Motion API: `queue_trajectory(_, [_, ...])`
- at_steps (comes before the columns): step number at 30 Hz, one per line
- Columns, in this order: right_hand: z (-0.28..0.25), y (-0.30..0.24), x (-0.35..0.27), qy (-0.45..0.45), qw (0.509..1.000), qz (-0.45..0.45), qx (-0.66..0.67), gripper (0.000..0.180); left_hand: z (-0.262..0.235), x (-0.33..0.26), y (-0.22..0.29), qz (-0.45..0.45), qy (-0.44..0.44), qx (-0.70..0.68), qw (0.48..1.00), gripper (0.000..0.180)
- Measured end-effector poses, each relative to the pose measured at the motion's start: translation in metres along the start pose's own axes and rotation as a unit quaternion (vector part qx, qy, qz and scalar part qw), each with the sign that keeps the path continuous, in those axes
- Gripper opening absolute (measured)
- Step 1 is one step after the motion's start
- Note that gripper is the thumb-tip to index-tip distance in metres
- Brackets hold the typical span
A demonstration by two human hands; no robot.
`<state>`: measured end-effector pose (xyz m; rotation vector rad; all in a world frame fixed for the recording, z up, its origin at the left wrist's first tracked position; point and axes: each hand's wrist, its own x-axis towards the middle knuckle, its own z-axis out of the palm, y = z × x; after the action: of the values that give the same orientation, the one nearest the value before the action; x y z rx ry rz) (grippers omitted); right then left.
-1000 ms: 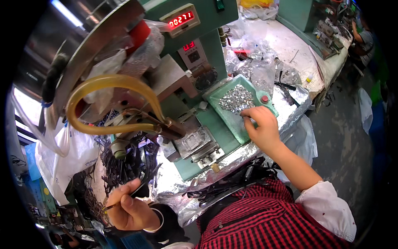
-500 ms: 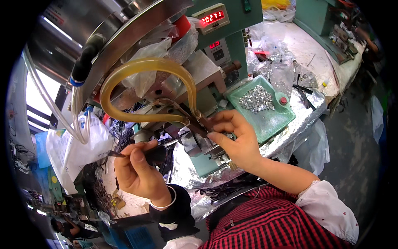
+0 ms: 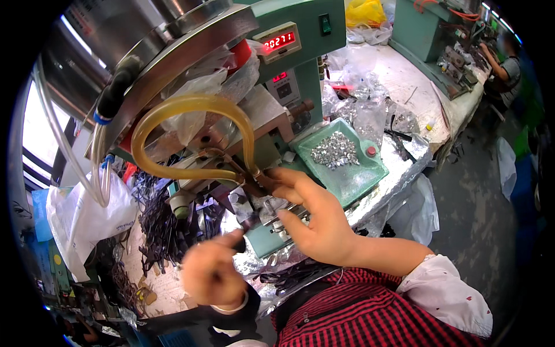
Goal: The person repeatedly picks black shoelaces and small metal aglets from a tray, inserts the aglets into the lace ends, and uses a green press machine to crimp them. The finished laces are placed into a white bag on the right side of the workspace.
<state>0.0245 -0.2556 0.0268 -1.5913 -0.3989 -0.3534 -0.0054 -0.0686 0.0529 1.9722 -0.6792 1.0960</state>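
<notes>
My right hand (image 3: 318, 222) reaches to the working head of a green press-like machine (image 3: 315, 34). Its fingers are stretched out at the metal parts below a looped amber tube (image 3: 193, 101), and the thumb stands apart. I see nothing held in it. My left hand (image 3: 213, 272) is lower and to the left, smeared by motion, with one finger toward the machine's front. A dark blurred shape lies by that fingertip; whether the hand grips it cannot be made out. Beneath the head is the machine's green base (image 3: 266, 238).
A green tray (image 3: 370, 173) holds many small silvery metal pieces (image 3: 335, 149). A heap of dark strips (image 3: 165, 222) lies left of the machine, beside a white bag (image 3: 92, 220). Foil (image 3: 399, 168) covers the bench edge. Another person (image 3: 507, 72) sits far right.
My left hand, which pinched a thin dark strip, has dropped down and right and blurred. My right hand's thumb has opened away from its fingers. The view has shifted slightly.
</notes>
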Motion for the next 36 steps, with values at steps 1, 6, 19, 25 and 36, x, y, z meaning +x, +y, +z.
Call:
queue_trajectory(1, [0.001,0.001,0.002,0.008,0.998,-0.014,-0.053,0.054,0.007,-0.001,0.006,0.037,-0.043,0.036,0.998,0.003])
queue_trajectory(6, [0.006,0.018,0.014,0.024,0.997,0.048,0.061,0.047,0.013,0.002,0.01,-0.01,0.129,-0.03,0.991,0.009])
queue_trajectory(19, [0.006,-0.001,-0.002,0.008,0.992,0.076,0.096,0.056,0.005,0.021,0.004,-0.132,0.086,-0.025,0.987,0.017])
queue_trajectory(25, [-0.046,0.042,0.02,-0.016,0.965,-0.027,-0.259,0.038,0.036,-0.016,0.019,0.165,-0.171,0.084,0.968,0.023])
queue_trajectory(36, [-0.116,0.09,0.009,0.153,0.956,0.018,-0.251,0.026,0.045,-0.03,0.002,0.162,-0.156,0.048,0.973,0.027])
